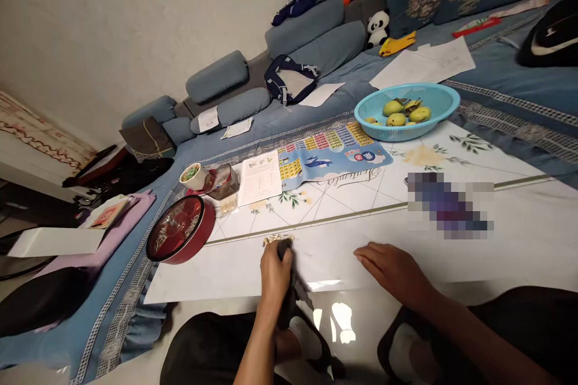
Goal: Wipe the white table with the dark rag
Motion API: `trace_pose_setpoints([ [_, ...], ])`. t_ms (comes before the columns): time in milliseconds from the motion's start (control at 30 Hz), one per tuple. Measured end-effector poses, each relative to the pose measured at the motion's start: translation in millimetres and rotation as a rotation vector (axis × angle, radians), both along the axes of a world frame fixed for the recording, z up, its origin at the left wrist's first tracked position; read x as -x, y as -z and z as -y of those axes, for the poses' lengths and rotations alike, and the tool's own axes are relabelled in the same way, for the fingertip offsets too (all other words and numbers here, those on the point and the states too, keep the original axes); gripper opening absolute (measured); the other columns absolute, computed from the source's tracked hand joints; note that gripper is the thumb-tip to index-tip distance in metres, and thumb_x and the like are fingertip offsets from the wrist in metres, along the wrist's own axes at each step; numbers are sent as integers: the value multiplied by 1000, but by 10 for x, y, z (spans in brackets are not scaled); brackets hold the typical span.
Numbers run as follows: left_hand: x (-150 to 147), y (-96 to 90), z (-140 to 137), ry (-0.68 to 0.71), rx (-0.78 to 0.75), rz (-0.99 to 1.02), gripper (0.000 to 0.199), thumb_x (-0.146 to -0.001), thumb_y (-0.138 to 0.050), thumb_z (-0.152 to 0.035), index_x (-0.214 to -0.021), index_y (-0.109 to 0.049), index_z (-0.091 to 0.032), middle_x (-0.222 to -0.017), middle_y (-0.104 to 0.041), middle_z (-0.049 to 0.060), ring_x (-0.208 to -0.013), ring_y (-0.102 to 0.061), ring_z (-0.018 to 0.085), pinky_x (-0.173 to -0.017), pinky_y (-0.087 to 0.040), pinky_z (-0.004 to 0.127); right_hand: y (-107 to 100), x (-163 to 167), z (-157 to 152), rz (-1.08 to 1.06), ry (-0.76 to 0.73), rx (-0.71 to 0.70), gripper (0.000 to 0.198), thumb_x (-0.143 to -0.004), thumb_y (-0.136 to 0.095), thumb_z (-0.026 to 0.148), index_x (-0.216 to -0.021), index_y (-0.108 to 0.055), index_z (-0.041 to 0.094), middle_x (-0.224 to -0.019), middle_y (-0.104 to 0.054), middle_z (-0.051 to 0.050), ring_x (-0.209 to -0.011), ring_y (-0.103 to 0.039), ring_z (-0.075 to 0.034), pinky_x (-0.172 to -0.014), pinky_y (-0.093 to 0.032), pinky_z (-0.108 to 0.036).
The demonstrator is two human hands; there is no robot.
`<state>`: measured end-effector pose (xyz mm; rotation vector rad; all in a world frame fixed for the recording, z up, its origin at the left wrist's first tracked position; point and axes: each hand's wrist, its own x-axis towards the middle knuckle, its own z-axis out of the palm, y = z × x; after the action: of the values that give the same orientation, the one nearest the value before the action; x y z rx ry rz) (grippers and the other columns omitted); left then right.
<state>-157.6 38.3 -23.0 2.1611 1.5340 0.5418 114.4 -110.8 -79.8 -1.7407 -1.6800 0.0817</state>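
Note:
My left hand is closed around a dark grey cloth at the near edge of the white table. The cloth's lower part seems to trail down beside the wrist, in shadow. Just beyond the knuckles lies a small heap of yellowish scraps, too small to name exactly. My right hand rests on the tabletop farther right, palm down with its fingers stretched leftward, holding nothing.
A round red lidded box stands at the table's left end, near a white cup and a clear container. A printed sheet and blue chart lie behind. A blue basket holds several yellow-green fruits. Behind runs a sofa.

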Motion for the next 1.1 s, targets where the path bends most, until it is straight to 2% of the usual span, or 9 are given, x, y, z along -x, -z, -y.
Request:
trace_pose_setpoints([
  [100,446,-107,-214,-35,10,193,25,-96,-60,-27,-119,-67,-23,-113,-76,7,-107,-71,27,-95,-54,37,-4,4,-5,6,0,-9,40,-112,-41,37,-98,-77,26,-80,-71,-5,-70,-64,-19,-70,-49,-32],
  [200,933,-183,-573,-209,-51,-30,25,-96,-58,-31,-119,-67,-22,-110,-76,9,-105,-71,31,-93,-53,41,-6,15,-7,-5,13,-26,40,-112,-41,37,-97,-77,26,-80,-71,-5,-71,-64,-19,-71,-49,-32],
  [267,1050,-182,-772,-269,-52,-231,26,-98,-56,-30,-117,-69,-20,-111,-76,13,-106,-71,35,-93,-52,43,6,24,-11,-12,32,-46,39,-112,-43,37,-97,-77,26,-80,-71,-5,-71,-64,-19,-72,-49,-32],
  [367,798,-71,-831,-222,-68,-310,29,-98,-54,-27,-119,-71,-16,-118,-73,17,-112,-69,36,-96,-52,45,37,36,-21,5,41,-66,39,-111,-44,38,-96,-77,25,-79,-71,-6,-71,-65,-19,-72,-48,-32],
  [567,-219,92,-525,92,-57,18,30,-97,-53,-23,-119,-73,-19,-117,-73,13,-110,-69,29,-101,-52,42,28,51,-31,64,37,-62,38,-111,-43,36,-99,-78,24,-78,-71,-6,-71,-64,-19,-72,-47,-31],
  [700,-91,-81,-728,267,67,237,28,-99,-54,-30,-118,-73,-19,-116,-77,9,-109,-70,26,-101,-53,37,-14,59,-12,106,27,-56,39,-112,-41,30,-99,-77,23,-80,-71,-5,-72,-63,-18,-73,-46,-32],
  [867,343,-222,-1219,56,-57,-188,34,-103,-51,-40,-120,-70,-17,-118,-72,15,-112,-68,33,-101,-51,45,4,53,6,127,16,-67,35,-111,-45,25,-96,-77,22,-80,-69,-4,-74,-61,-18,-74,-43,-33],
  [967,135,-115,-1140,98,-92,-303,35,-106,-45,-37,-125,-68,-19,-126,-67,16,-113,-68,32,-99,-52,44,30,53,7,132,16,-77,34,-111,-45,23,-97,-76,21,-80,-68,-4,-74,-60,-18,-74,-41,-33],
  [1100,-283,-98,-845,347,-70,-150,37,-101,-46,-25,-136,-60,-23,-133,-66,11,-121,-65,28,-105,-49,40,5,57,1,108,14,-101,34,-111,-45,25,-95,-76,22,-79,-68,-4,-73,-60,-18,-73,-42,-32],
])
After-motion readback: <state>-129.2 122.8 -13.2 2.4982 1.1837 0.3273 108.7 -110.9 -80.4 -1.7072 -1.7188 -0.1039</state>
